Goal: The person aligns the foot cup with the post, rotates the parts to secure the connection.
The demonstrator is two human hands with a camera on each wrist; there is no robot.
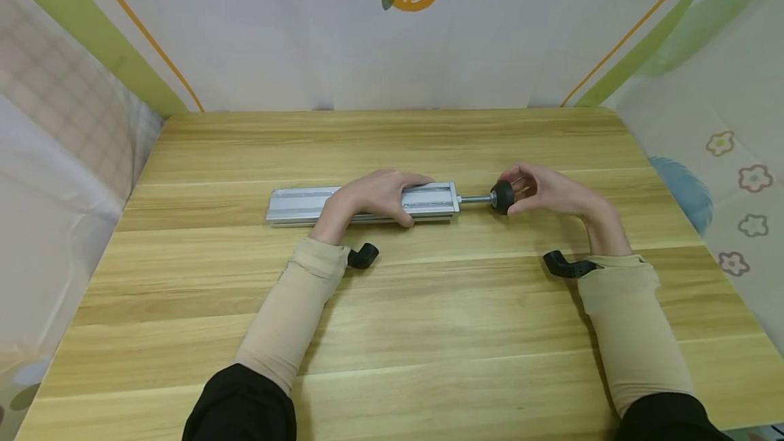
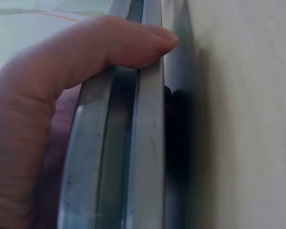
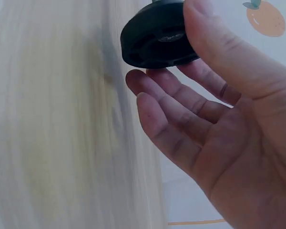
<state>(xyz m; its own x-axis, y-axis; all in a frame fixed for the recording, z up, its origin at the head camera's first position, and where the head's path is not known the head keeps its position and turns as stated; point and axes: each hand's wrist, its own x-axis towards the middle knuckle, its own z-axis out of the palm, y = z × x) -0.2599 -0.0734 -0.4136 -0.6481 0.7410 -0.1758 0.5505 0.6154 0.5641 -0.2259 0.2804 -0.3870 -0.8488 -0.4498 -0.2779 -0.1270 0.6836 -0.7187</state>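
A silver aluminium profile (image 1: 300, 205) with grooves along its length lies across the middle of the wooden table. My left hand (image 1: 381, 194) grips its right half from above, with the thumb (image 2: 138, 45) over the near grooved side in the left wrist view. Out of the profile's right end comes a threaded rod (image 1: 474, 200), which carries a black round levelling foot (image 1: 503, 197). My right hand (image 1: 554, 189) holds the foot's rim between thumb and fingers. Seen in the right wrist view, the foot's ribbed hollow underside (image 3: 155, 45) faces the palm.
Wood-grain tabletop (image 1: 429, 332) surrounds the work. Behind it hangs a white curtain (image 1: 275, 33) with an orange fruit print. Black curved mounts (image 1: 363, 256) stick out from both sleeve cuffs, just above the table.
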